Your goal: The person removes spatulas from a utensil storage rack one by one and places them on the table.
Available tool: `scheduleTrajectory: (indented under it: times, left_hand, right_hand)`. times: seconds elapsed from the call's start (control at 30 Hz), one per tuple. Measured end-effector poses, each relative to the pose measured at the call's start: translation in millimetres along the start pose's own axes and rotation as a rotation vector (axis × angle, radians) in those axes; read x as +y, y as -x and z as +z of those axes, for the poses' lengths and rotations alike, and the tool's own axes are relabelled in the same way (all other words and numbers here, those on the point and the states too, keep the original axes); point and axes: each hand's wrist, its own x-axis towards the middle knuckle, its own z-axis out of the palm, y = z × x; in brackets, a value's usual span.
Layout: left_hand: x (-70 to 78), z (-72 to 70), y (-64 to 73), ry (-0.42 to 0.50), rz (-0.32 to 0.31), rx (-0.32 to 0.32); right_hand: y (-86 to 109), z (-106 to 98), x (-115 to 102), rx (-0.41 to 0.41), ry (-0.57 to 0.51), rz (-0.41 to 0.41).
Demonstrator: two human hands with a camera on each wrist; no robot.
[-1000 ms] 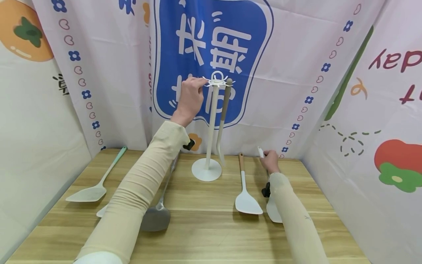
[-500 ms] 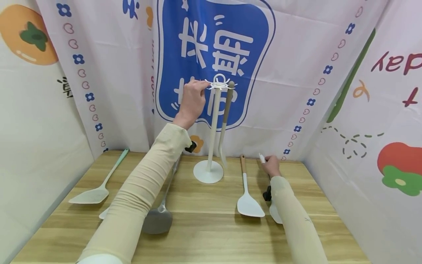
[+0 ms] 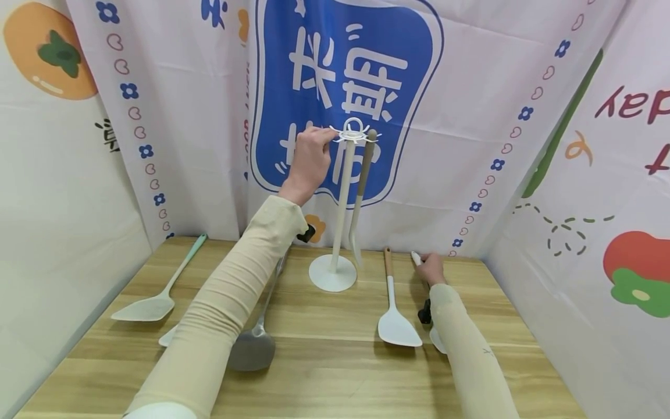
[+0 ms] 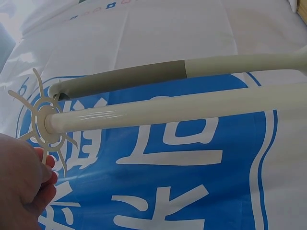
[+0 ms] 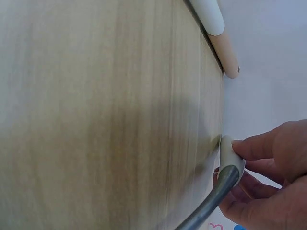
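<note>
In the head view my left hand [image 3: 309, 157] is up at the top of a white utensil stand [image 3: 342, 203]. Its thumb and fingers pinch one curved hook of the hook ring [image 4: 39, 125], as the left wrist view shows. From the ring's right side hangs a utensil with a taupe handle [image 3: 366, 169] and pale lower part. At the table's back right my right hand [image 3: 431, 269] pinches the white handle [image 5: 230, 155] of a utensil with a grey metal shaft [image 5: 206, 208]. Its pale head [image 3: 438, 341] is mostly hidden by the sleeve.
A white turner with a wooden handle [image 3: 396, 327] lies between stand and right hand. At left lie a green-handled turner [image 3: 146, 308], a metal ladle or turner [image 3: 252, 351] and a mostly hidden pale utensil [image 3: 167, 337]. Printed curtains [image 3: 450, 174] enclose the wooden table [image 3: 335, 372].
My right hand has sunk slightly toward the table with the white-handled utensil in it. The left hand keeps its pinch on the stand's hook; the head view has shifted a little.
</note>
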Motion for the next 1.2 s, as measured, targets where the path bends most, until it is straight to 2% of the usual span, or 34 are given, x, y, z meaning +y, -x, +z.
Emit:
scheduleTrajectory:
  times: [0.27, 0.57, 0.7, 0.87, 1.2]
  left_hand:
    - [1.4, -0.8, -0.7, -0.001, -0.003, -0.005]
    - [0.6, -1.4, -0.3, 0.002, -0.004, -0.012]
    - [0.3, -1.6, -0.2, 0.001, -0.004, -0.009]
    - [0.2, -1.7, 0.3, -0.003, -0.001, -0.008]
    - [1.7, -1.4, 0.0, 0.002, -0.009, -0.01]
  right_hand:
    - [1.9, -3.0, -1.2, -0.019, 0.007, 0.027]
    - [1.6, -3.9, 1.3, -0.009, -0.004, 0.023]
    - [-3.1, -8.3, -2.9, -0.042, -0.04, 0.03]
    - [-3.1, -17.5, -19.7, -0.059, -0.069, -0.016]
    - [1.8, -37.6, -73.0, 0.023, -0.121, -0.201]
